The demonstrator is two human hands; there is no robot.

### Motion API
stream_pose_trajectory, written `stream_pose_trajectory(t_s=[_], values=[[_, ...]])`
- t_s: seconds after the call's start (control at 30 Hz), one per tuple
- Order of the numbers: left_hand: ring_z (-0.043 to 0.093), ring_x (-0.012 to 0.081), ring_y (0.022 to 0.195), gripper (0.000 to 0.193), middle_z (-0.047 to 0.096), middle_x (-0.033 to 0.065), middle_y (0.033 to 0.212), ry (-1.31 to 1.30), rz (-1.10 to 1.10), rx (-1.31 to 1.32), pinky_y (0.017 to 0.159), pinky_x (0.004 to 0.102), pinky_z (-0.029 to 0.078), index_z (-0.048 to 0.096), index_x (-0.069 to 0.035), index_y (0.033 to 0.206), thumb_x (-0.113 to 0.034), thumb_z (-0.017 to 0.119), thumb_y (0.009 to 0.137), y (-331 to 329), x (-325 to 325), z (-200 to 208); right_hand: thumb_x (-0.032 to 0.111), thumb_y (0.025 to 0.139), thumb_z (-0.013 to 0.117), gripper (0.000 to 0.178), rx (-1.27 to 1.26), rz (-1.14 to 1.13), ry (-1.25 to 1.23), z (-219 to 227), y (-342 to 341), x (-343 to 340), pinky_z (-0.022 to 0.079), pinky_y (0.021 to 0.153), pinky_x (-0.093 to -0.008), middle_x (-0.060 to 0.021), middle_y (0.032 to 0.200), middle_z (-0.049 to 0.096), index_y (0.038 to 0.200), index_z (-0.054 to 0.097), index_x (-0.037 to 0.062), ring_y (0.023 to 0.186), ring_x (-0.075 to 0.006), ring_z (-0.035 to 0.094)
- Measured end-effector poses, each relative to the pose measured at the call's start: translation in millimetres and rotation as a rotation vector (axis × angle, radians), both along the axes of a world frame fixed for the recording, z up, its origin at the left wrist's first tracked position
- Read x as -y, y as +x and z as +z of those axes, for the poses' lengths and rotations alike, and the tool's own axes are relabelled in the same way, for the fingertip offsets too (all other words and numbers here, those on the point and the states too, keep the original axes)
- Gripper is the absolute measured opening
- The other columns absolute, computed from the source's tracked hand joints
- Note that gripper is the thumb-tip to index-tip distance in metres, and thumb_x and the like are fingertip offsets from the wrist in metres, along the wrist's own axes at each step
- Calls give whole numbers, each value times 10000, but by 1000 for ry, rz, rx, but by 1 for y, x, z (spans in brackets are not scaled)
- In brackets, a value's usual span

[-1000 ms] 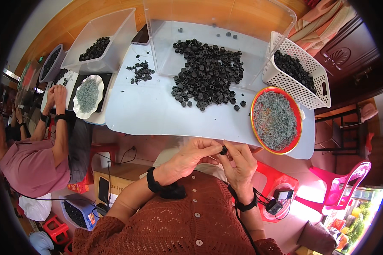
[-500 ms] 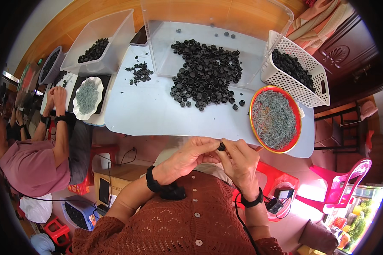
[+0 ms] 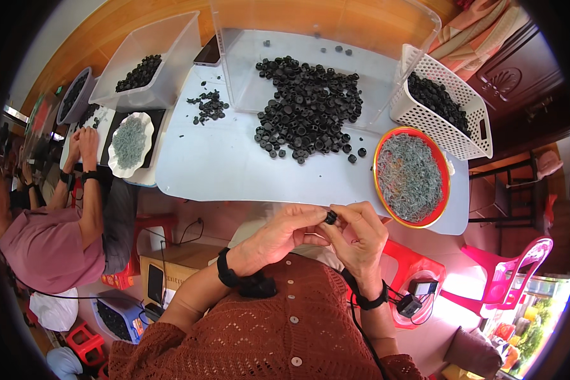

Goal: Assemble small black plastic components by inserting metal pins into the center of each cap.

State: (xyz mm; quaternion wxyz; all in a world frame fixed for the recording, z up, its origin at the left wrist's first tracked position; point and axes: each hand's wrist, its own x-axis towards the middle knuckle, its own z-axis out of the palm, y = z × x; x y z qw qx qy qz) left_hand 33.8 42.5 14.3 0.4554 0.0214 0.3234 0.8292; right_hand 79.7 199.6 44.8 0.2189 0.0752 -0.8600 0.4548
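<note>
My left hand [image 3: 290, 231] pinches a small round black plastic part [image 3: 330, 217] between thumb and fingertips, just off the table's front edge. On the part's other side, my right hand [image 3: 360, 237] has its thumb and index finger closed at it; whether they hold a tiny piece too is hard to make out. Beyond the hands, a large heap of similar black parts [image 3: 307, 111] spills from a clear plastic bin [image 3: 231, 76] lying on its side. To the right stands a red bowl [image 3: 378, 183] full of thin grey metal pieces [image 3: 410, 177].
A white perforated basket [image 3: 481, 142] of black parts stands behind the bowl. Small black bits [image 3: 208, 107] lie left of the heap, near a phone [image 3: 208, 54]. At the left a co-worker [image 3: 50, 244] sits by a white scalloped dish [image 3: 121, 168] and a clear tub [image 3: 171, 69].
My right hand has shifted slightly, its fingers lifting a little at the black part, which shows more now. My left hand stays almost where it was.
</note>
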Motion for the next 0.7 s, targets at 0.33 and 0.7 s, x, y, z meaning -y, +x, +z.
stream_pose_trajectory(t_s=[0.33, 0.7], values=[[633, 158, 908, 306, 651, 98, 1002, 55, -7, 84, 805, 306, 540, 616, 20, 1067, -242, 501, 959, 2, -1, -1, -14, 672, 749, 265, 63, -7, -90, 2, 2, 2, 479, 521, -246, -55, 781, 588, 923, 680, 29, 625, -120, 590], [636, 160, 892, 304, 645, 89, 998, -28, 7, -35, 793, 295, 536, 601, 5, 1093, -248, 497, 960, -2, 1, 8, -42, 682, 727, 261, -106, -101, 70, 7, -3, 4, 494, 550, -291, -102, 795, 605, 928, 655, 6, 642, -199, 608]])
